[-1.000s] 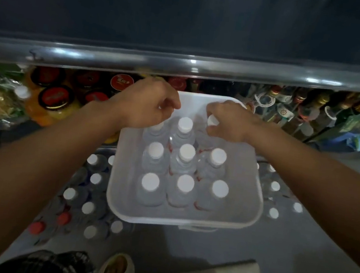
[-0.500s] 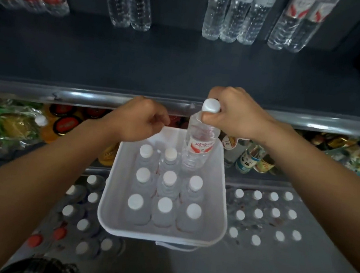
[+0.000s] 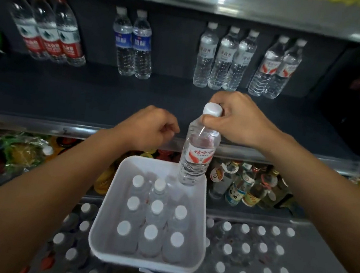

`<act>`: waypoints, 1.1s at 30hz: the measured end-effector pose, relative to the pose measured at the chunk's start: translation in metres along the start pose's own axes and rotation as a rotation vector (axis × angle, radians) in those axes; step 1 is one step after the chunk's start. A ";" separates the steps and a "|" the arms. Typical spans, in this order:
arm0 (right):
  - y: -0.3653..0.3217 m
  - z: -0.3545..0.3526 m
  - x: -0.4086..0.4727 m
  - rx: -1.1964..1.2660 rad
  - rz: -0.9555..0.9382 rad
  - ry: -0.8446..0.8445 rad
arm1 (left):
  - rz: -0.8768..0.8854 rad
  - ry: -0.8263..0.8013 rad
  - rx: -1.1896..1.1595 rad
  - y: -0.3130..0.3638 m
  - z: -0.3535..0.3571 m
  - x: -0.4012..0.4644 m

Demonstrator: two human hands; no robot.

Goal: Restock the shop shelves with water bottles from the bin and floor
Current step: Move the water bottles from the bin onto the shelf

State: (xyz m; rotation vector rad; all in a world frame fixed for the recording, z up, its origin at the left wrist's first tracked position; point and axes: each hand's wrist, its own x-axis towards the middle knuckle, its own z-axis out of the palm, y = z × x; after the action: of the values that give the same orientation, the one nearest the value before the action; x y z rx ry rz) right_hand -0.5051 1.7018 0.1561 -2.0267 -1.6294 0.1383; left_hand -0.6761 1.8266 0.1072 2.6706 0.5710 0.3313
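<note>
water bottle (image 3: 198,154) | gripped by right hand (image 3: 240,118) | bin (image 3: 105,218): eight bottles

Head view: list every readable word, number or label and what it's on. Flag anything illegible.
"10": round tag on a small bottle on the lower shelf, right of the bin.
Red script on the label of the held bottle, gripped at the neck by the right hand: too blurred to read.
Red labels, blue labels, white labels and red-winged labels on the upper-shelf bottles: print present, too blurred to read.
Lower-shelf liquor bottle labels: illegible.
</note>
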 end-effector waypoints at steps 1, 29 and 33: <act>0.000 -0.007 0.000 0.011 0.002 0.014 | 0.005 0.015 0.003 0.003 -0.003 0.003; 0.155 -0.090 0.041 -0.302 0.150 0.404 | 0.161 0.025 -0.091 0.032 0.058 0.146; 0.181 -0.109 0.055 -0.309 0.193 0.362 | 0.133 0.019 -0.083 0.038 0.064 0.164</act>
State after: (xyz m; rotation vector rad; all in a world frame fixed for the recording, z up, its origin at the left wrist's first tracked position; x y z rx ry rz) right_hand -0.2884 1.6928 0.1792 -2.2740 -1.2887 -0.4138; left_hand -0.4978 1.8453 0.0894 2.6332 0.3771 0.4092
